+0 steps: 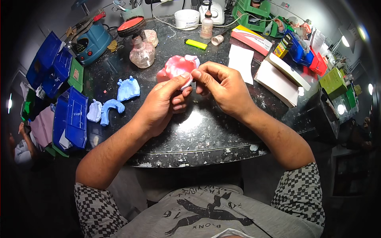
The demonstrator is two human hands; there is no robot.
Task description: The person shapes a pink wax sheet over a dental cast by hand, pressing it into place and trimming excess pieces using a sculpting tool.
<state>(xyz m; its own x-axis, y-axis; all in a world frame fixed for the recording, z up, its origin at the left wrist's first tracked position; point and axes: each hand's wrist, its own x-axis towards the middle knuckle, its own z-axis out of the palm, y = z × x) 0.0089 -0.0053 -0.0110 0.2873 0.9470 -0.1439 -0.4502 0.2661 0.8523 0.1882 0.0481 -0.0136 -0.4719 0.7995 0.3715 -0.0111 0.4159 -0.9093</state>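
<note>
My left hand [164, 97] is closed around the side of a dental model [178, 66] covered in shiny pink wax, thumb on its near edge. White plaster shows at the model's right side. Against that right edge, my right hand [228, 87] has its thumb and forefinger pinched together. Whatever sits between those fingertips is too small or hidden to make out. Both hands are raised over the middle of the black workbench [170, 146]. To the left lie a flat blue dental cast [128, 88], a blue arch-shaped cast [111, 110] and a small pale blue piece [94, 110].
Beyond the hands are a glass spirit burner [141, 54], a yellow-green lighter [195, 44], a dropper bottle [206, 27] and a white tub [187, 20]. A white sheet [240, 63] and an opened white box [278, 83] lie right. Blue bins [70, 119] line the left.
</note>
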